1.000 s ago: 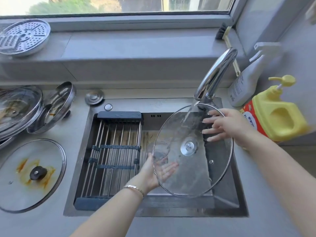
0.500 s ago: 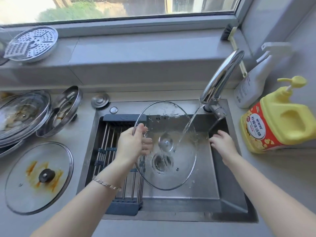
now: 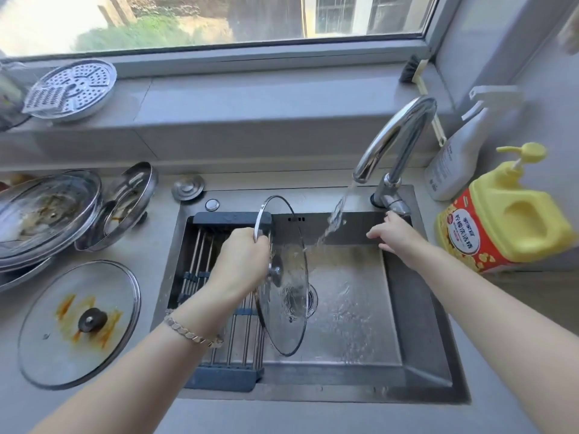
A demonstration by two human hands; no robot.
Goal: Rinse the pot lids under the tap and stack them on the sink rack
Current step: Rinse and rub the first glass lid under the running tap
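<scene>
My left hand (image 3: 241,261) grips the rim of a wet glass pot lid (image 3: 288,296), held nearly on edge over the sink, just right of the sink rack (image 3: 219,296). Water runs from the tap (image 3: 394,142) into the basin (image 3: 351,302) beside the lid. My right hand (image 3: 394,236) reaches toward the tap lever (image 3: 396,206), fingers spread, holding nothing. A stained glass lid with a black knob (image 3: 78,321) lies flat on the counter at left. Behind it, more dirty lids (image 3: 47,211) lean in a pile.
A yellow detergent jug (image 3: 507,214) and a white spray bottle (image 3: 460,145) stand right of the sink. A steamer plate (image 3: 75,89) rests on the window sill. A round metal sink plug (image 3: 188,187) lies behind the rack. A brush (image 3: 416,73) leans in the sill corner.
The lid passed from both hands to my left hand alone, turned from flat-facing to nearly edge-on and shifted left toward the rack. My right hand let go and moved up to the tap lever.
</scene>
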